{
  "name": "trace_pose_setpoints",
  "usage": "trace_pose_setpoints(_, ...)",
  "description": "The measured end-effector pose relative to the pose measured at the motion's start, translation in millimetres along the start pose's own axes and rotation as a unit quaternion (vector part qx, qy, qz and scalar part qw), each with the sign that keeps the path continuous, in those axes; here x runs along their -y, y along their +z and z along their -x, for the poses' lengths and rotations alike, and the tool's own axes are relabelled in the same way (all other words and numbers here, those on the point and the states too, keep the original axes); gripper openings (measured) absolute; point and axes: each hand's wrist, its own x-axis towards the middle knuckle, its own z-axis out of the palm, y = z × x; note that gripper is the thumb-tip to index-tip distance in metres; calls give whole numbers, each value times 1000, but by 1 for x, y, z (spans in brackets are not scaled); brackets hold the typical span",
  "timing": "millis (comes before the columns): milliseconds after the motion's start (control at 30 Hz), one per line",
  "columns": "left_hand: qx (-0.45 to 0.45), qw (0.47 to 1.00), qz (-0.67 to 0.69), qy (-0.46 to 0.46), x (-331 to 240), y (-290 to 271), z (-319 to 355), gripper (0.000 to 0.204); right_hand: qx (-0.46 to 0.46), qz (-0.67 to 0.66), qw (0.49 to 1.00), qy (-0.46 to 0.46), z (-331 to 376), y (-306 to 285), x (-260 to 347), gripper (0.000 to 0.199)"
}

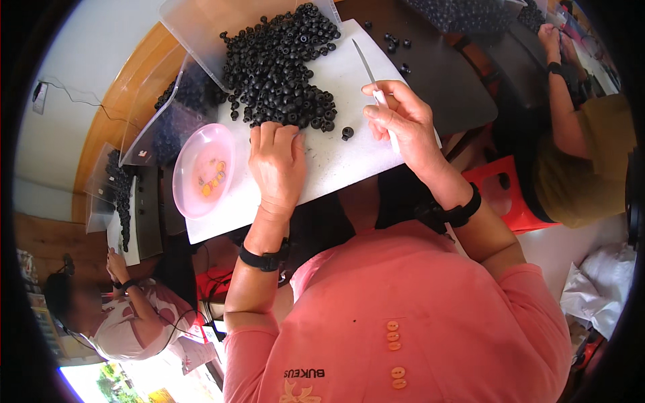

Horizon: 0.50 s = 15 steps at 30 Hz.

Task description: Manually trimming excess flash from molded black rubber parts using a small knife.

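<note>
A heap of small black ring-like plastic or rubber parts (285,74) spreads over a white board (356,158). My left hand (277,164) rests at the heap's near edge, its fingers curled down; their tips and anything between them are hidden. In my right hand (410,124) is a small knife (365,62) with a white handle, its thin blade pointing up and away over the board's right side. One loose black part (347,133) lies between my hands. Left of my left hand sits a pink translucent bowl (185,191) with several small orange and yellowish bits (213,185) in it.
A clear plastic bin (195,33) stands tipped behind the heap. Another clear bin (144,134) with black parts is at the left. Several loose parts (392,43) lie on the dark table (443,87). Co-workers sit at left (144,322) and right (584,161), near a red stool (504,188).
</note>
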Motion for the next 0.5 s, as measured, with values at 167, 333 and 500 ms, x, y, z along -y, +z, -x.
trace_pose_setpoints(167,2,989,133,71,-41,2,-7,19,-3,16,1000,5,2,1,0,31)
trace_pose_setpoints(333,48,990,90,94,-50,19,-17,22,-7,21,1000,4,4,7,4,31)
trace_pose_setpoints(500,29,990,87,108,-32,18,-9,20,-11,45,999,3,4,5,1,31)
